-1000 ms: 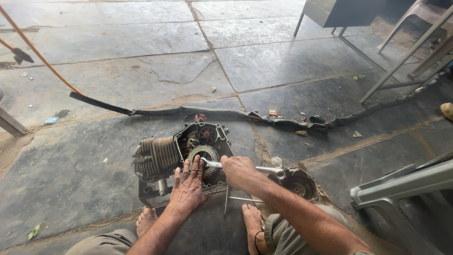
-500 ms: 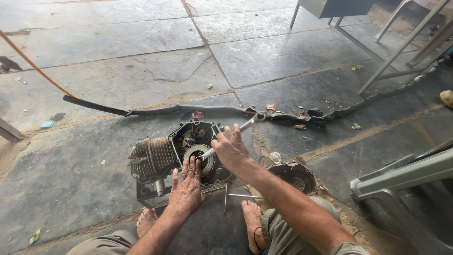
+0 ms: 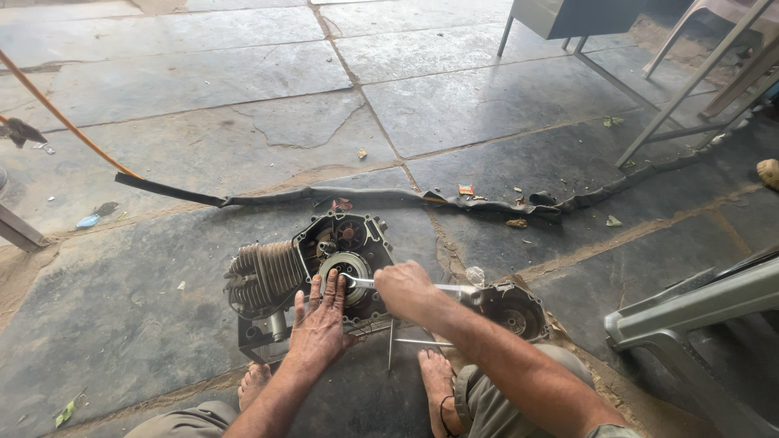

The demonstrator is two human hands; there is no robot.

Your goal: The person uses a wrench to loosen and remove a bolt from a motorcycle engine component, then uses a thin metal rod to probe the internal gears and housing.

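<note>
A small engine [image 3: 280, 272] with a finned cylinder and an open crankcase lies on the stone floor between my bare feet. My left hand [image 3: 320, 312] rests flat on the crankcase, fingers spread beside the round clutch hub [image 3: 345, 272]. My right hand [image 3: 406, 288] grips a metal wrench [image 3: 365, 282] whose head sits on the hub's centre, handle lying level to the right. A removed round engine cover [image 3: 511, 308] lies just right of my right forearm.
Two thin metal rods [image 3: 414, 342] lie on the floor by my right foot. A flat black rubber tube [image 3: 389, 195] stretches across the floor beyond the engine. A grey plastic chair [image 3: 690, 312] stands at the right, metal furniture legs [image 3: 665, 89] at the far right.
My right hand swung the wrench from pointing up and right down to level again on the hub. The left hand stayed on the crankcase.
</note>
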